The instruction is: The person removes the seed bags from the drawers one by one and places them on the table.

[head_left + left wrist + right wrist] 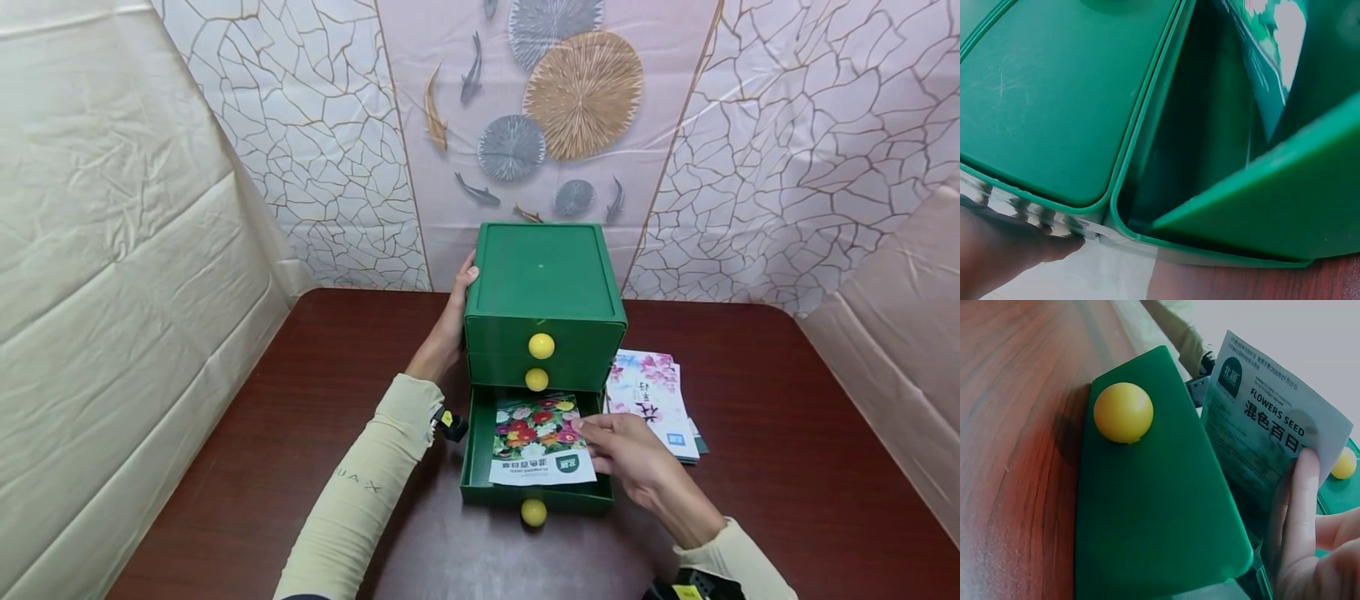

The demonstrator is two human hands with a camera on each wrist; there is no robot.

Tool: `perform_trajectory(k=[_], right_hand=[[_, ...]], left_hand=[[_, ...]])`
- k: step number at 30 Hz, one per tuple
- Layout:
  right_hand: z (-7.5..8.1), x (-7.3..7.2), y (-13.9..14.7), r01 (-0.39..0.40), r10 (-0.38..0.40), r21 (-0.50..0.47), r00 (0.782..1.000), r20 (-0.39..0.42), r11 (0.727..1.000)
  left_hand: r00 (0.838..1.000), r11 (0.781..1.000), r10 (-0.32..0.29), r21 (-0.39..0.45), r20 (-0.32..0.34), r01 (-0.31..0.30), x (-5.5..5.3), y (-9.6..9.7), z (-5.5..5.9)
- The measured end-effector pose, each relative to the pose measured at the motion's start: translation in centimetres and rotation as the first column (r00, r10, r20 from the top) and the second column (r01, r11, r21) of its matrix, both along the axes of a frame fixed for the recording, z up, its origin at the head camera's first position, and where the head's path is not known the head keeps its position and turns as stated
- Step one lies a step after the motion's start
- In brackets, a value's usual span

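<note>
A green drawer box (543,275) with yellow round knobs stands mid-table, its bottom drawer (480,475) pulled out. My left hand (454,321) lies along the box's left side; in the left wrist view that hand (1004,250) touches the side wall near the corner. Between thumb and fingers, my right hand (633,458) pinches the right edge of a flower seed packet (536,429) with colourful blooms, held over the open drawer. The right wrist view shows the packet's (1272,412) printed back tilted above the drawer front (1154,500), with the right hand's fingers (1302,506) on it.
Several more printed packets (648,396) lie in a loose stack on the brown table (780,467), right of the box. Two upper drawers with yellow knobs (542,346) are closed. Behind the table hangs a patterned cloth (300,125); pale fabric flanks both sides.
</note>
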State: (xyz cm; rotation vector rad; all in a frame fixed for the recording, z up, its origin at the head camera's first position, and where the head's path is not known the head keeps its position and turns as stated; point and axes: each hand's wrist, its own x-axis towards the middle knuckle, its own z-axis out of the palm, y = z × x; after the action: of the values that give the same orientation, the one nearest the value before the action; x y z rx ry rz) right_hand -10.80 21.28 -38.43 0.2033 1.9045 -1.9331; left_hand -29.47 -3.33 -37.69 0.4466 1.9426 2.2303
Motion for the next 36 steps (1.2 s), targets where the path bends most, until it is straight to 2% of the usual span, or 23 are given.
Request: perform_trajectory(k=[11, 18, 25, 36], right_hand=[[-0.1, 1.3, 1.0, 0.001, -0.001, -0.058, 1.000, -0.001, 0.998], [-0.1, 2.6, 1.2, -0.002, 0.000, -0.043, 0.999, -0.036, 0.999], [0.1, 3.8, 1.4, 0.005, -0.006, -0.040, 1.000, -0.029, 0.999], [0.0, 5.0, 2.0, 0.056, -0.058, -0.027, 0.997, -0.054, 0.998]], left_hand=[[1.000, 1.000, -0.006, 0.015, -0.004, 0.006, -0.2, 0.1, -0.1], [1.000, 1.000, -0.013, 0.024, -0.016, 0.013, -0.2, 0.0, -0.2], [0.999, 1.000, -0.011, 0.011, -0.030, 0.011, -0.2, 0.0, -0.3], [0.999, 1.000, -0.011, 0.004, -0.031, 0.011, 0.0, 0.1, -0.2]])
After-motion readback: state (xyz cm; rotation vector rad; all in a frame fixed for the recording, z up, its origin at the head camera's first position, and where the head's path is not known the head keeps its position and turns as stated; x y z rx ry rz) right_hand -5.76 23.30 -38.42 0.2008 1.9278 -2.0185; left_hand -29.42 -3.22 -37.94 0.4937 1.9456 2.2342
